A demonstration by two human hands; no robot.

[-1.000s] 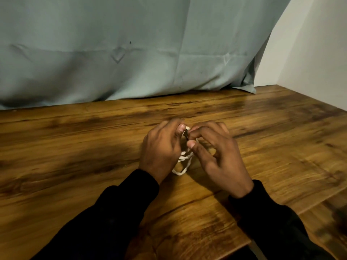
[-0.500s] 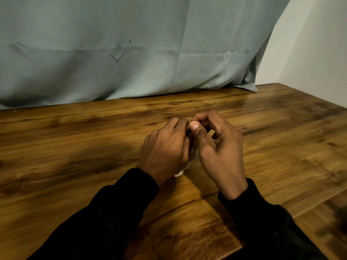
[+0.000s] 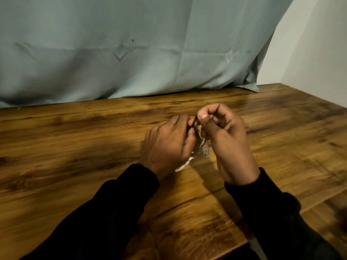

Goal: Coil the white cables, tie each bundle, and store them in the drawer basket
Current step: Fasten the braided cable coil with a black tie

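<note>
A small coil of white cable (image 3: 199,147) sits between my two hands just above the wooden table (image 3: 75,147). My left hand (image 3: 167,145) grips the coil from the left and hides most of it. A white plug end (image 3: 206,152) hangs down below the coil. My right hand (image 3: 225,136) has its thumb and curled fingers pinching a thin dark tie (image 3: 195,121) at the top of the bundle. No drawer or basket is in view.
A pale blue cloth (image 3: 131,53) hangs along the back of the table. A white wall (image 3: 319,53) stands at the right. The table's front edge cuts off at the lower right, with a lower wooden surface (image 3: 328,212) beyond it.
Both hands have lifted slightly and turned the coil more upright. My right hand has moved up to the top of the bundle and now pinches the tie there.
</note>
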